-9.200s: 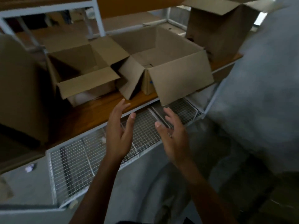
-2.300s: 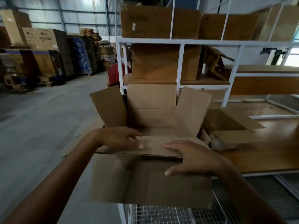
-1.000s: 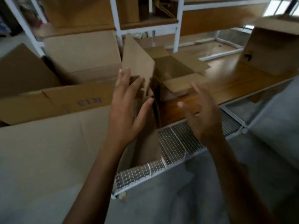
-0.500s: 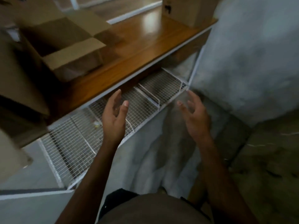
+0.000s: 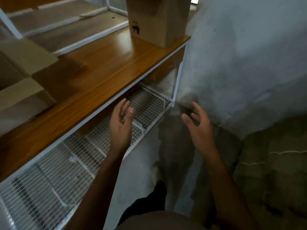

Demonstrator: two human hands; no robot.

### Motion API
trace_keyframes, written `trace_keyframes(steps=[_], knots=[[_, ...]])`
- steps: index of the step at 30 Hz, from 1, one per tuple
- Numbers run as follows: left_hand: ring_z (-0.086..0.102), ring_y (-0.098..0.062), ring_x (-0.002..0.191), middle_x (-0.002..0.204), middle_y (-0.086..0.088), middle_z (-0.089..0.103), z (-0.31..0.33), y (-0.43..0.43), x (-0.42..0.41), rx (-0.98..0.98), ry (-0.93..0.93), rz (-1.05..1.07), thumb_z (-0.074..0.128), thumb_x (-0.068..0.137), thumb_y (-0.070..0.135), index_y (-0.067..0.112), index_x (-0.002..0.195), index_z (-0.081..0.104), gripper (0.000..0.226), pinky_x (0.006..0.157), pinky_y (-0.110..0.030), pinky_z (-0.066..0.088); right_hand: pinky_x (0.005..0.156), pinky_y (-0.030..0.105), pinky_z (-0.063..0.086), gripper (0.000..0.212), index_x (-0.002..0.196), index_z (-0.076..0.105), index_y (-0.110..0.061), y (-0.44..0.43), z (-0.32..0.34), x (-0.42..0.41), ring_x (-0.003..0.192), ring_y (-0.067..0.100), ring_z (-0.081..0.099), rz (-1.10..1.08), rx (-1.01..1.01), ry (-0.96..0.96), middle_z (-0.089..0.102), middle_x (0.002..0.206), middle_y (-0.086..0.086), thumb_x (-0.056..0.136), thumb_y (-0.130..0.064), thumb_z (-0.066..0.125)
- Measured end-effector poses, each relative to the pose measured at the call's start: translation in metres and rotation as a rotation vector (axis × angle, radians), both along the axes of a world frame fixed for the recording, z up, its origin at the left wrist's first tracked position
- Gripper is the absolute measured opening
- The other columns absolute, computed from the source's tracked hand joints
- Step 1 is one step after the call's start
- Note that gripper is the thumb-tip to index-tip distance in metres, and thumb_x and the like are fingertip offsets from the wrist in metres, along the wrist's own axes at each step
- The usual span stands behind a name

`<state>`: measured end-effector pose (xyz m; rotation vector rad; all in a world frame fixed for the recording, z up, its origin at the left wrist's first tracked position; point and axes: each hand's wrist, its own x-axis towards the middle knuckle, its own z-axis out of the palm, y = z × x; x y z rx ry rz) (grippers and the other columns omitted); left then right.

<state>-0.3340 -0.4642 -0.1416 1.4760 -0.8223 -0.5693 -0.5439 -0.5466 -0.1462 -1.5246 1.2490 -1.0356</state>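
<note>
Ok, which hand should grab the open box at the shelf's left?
Left, probably: the left hand hovers open by the wooden shelf edge, nearer the open box; the right hand is over the floor.

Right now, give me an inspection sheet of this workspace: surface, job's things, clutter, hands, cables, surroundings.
Surface: wooden shelf, glossy, white frame edge.
Job's things: open box at the shelf's left edge, flaps out; tall box upright at the shelf's right end; neither is touched.
Clutter: small white scrap on the mesh rack under the shelf.
Hands: left hand and right hand both open, holding nothing; left above the mesh rack, right above the floor.
Cables: nothing seen.
Surroundings: stained wall on the right; concrete floor.
</note>
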Motion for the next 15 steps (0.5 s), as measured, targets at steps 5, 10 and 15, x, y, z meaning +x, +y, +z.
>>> trace_keyframes(steps=[5,10,15], knots=[[0.053,-0.004,0.127,0.144,0.002,0.053,0.017,-0.119,0.002,-0.04,0.045,-0.028,0.054,0.096,0.039,0.019,0.147,0.042,0.056,0.11,-0.042,0.044,0.087,0.015,0.04,0.061,0.144,0.042,-0.031,-0.111,0.021,0.011,0.129,0.016,0.05,-0.058,0.005,0.023,0.052,0.143,0.004,0.089,-0.032,0.068],[0.052,0.008,0.121,0.145,0.007,0.051,0.04,-0.231,0.017,-0.076,0.007,-0.085,0.054,0.092,0.047,0.026,0.148,0.04,0.061,0.103,-0.029,0.046,0.084,0.018,0.043,0.058,0.143,0.042,-0.035,-0.213,0.046,0.036,0.125,0.011,0.049,-0.058,-0.007,-0.044,0.049,0.142,-0.006,0.09,-0.032,0.066],[0.051,0.009,0.12,0.146,0.01,0.051,0.041,-0.305,0.026,-0.044,-0.044,-0.131,0.054,0.096,0.045,0.031,0.148,0.038,0.056,0.096,-0.025,0.045,0.081,0.011,0.04,0.057,0.145,0.041,-0.029,-0.275,0.044,0.054,0.13,0.013,0.046,-0.006,0.023,-0.108,0.046,0.146,-0.005,0.093,-0.026,0.064]])
